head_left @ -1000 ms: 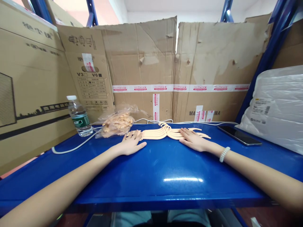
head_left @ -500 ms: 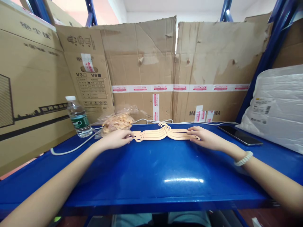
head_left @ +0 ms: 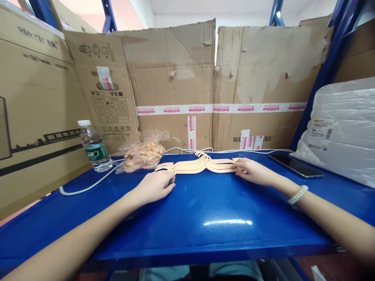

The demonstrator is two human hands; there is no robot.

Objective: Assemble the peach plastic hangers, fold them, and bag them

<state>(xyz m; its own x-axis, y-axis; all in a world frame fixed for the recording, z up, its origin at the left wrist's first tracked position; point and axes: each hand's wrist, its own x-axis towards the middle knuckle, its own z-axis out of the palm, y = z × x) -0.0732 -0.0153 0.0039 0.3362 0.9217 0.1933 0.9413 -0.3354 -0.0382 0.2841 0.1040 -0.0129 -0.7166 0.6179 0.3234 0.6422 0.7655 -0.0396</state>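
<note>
A row of peach-coloured clothes hangers lies overlapped flat on the blue shelf, their hooks bunched at the middle and pointing away from me. At their near left end is my left hand, fingers curled in and hiding part of the closest hanger's tip; the fingertips' contact is partly hidden. My right hand, with a pale coiled band at the wrist, has its fingers closed around the right ends of the hangers. Left of the row, a clear plastic bag holds more peach-coloured hangers.
A water bottle stands at the back left beside a white cable. On the right lie a dark phone and a white wrapped package. Cardboard panels wall the back of the blue shelf, and a carton the left.
My left hand has moved toward me and slightly right, from the hangers' left tips to their near edge. My right hand stays at the right ends, its fingers drawn in more.
</note>
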